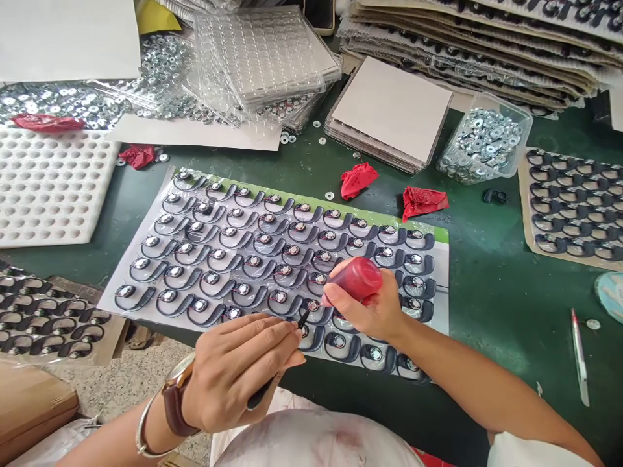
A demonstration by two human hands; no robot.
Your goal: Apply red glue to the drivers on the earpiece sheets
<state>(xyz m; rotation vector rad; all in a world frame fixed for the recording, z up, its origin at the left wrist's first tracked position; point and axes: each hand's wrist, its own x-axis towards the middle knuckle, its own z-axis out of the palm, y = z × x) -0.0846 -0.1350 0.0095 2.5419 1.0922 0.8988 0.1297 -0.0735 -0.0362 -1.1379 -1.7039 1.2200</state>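
Note:
My right hand (382, 311) is wrapped round a red squeeze bottle (359, 277), tilted with its nozzle pointing down and left. Black tweezers (304, 318) are gripped in my left hand (243, 363), with their tips close to the nozzle. Both tools meet over one of the small speaker-like round parts (312, 305), which has a silvery centre and sits on a curved black piece. Rows of the same parts cover a white sheet with a green edge (440, 324). Whether the nozzle or tips touch the part, I cannot tell.
Red crumpled pieces (359, 179) and loose washers (329, 195) lie behind the sheet. A clear box of washers (487, 139) stands back right, near stacked cards (392, 107). A white dimpled tray (48, 188) is left; a pen-like tool (579, 357) lies right.

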